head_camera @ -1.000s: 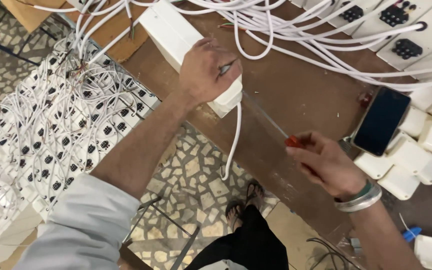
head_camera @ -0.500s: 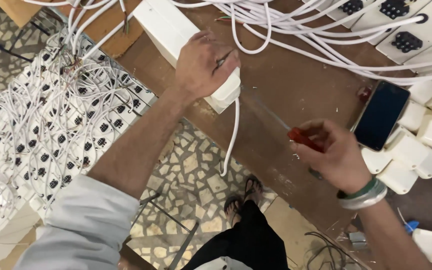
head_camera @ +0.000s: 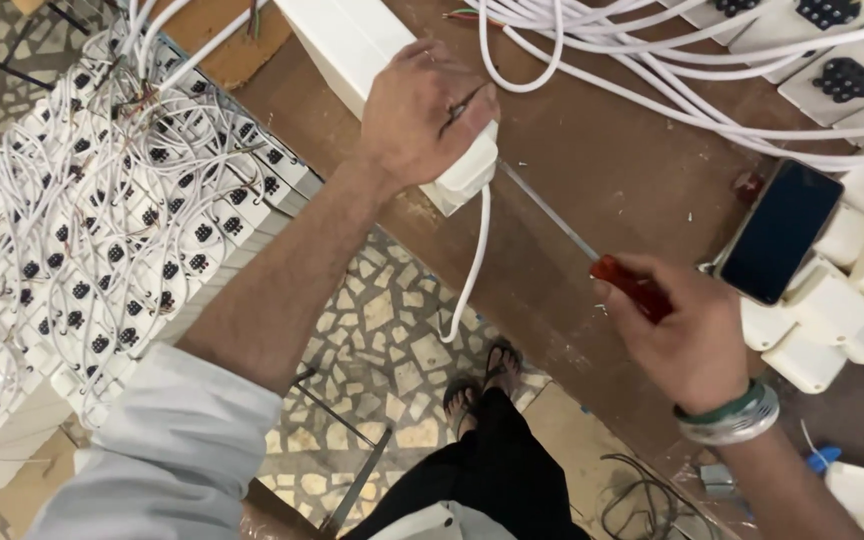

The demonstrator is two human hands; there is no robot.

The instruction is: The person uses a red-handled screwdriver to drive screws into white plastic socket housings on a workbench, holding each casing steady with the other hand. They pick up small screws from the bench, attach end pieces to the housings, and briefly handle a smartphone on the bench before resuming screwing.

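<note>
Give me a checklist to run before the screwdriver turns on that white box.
1. Left hand grips the white box on the bench: ok.
2. Right hand wraps the screwdriver's red handle: ok.
3. Shaft points at the box end: ok.
4. Tip seated in a screw: cannot tell, hidden near the hand.
5. White cord hangs off the bench edge, away from the shaft: ok.
6. Phone lies close beside the right hand: not ok.

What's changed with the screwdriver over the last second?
The right hand has brought the screwdriver up, so its tip now reaches the white box at the end under the left hand. The left hand's grip on the box is unchanged; the phone hasn't moved.
</note>
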